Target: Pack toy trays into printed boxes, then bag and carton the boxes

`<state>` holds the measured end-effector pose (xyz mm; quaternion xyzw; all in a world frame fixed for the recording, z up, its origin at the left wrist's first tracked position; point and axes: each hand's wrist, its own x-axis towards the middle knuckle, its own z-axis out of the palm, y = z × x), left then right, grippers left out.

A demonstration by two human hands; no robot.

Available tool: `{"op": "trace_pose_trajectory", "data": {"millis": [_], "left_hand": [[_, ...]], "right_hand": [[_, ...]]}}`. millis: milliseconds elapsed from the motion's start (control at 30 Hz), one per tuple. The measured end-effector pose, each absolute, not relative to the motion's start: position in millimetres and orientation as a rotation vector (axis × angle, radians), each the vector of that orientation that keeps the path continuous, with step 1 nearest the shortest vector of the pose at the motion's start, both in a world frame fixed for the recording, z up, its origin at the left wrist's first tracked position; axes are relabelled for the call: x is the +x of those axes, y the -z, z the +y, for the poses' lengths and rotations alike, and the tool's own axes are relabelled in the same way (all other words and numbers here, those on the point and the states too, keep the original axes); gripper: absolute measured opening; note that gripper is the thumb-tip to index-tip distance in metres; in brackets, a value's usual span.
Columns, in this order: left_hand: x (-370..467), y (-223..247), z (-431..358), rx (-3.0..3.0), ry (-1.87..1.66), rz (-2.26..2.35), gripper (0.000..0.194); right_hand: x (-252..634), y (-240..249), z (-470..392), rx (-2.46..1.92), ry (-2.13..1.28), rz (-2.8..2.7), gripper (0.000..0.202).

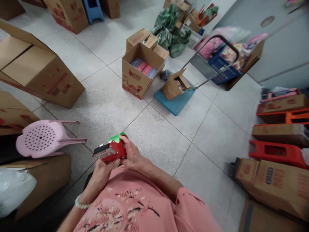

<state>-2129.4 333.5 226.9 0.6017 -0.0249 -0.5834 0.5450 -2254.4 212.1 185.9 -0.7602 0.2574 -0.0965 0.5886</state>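
Note:
A red tape dispenser (116,150) with a black handle and a roll of green tape is held in front of my pink shirt. The fingers of my left hand (102,174), which has a beaded bracelet at the wrist, are wrapped round its lower edge. On the other side, my right hand (133,155) grips the roll end, thumb and fingers closed on it. Both hands touch the dispenser; its underside is hidden by them.
A pink stool (42,138) lies tipped at the left near a large carton (58,80). Ahead are an open carton (134,79) of colourful packs and a blue trolley (175,102) bearing a small box. Boxes and a red stool (277,154) line the right side.

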Motion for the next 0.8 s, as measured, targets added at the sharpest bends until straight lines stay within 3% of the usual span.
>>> {"op": "trace_pose_trajectory", "data": {"millis": [167, 400, 467, 600, 800], "left_hand": [[-2119, -230, 285, 1.445, 1.263, 0.039, 0.028], [-2071, -219, 231, 1.444, 1.140, 0.024, 0.047], [-2047, -210, 221, 1.386, 1.136, -0.023, 0.052], [-1993, -200, 204, 1.443, 1.063, -0.209, 0.058], [-1901, -200, 186, 1.711, 0.882, -0.705, 0.040]], "right_hand": [[-2242, -173, 179, -1.946, 0.360, 0.610, 0.101], [-2189, -156, 134, -1.673, 0.469, 0.673, 0.099], [-2164, -153, 118, -1.664, 0.462, 0.693, 0.086], [-2110, -151, 83, -1.772, 0.333, 0.639, 0.040], [-2034, -139, 49, -1.766, 0.301, 0.537, 0.030]]}}
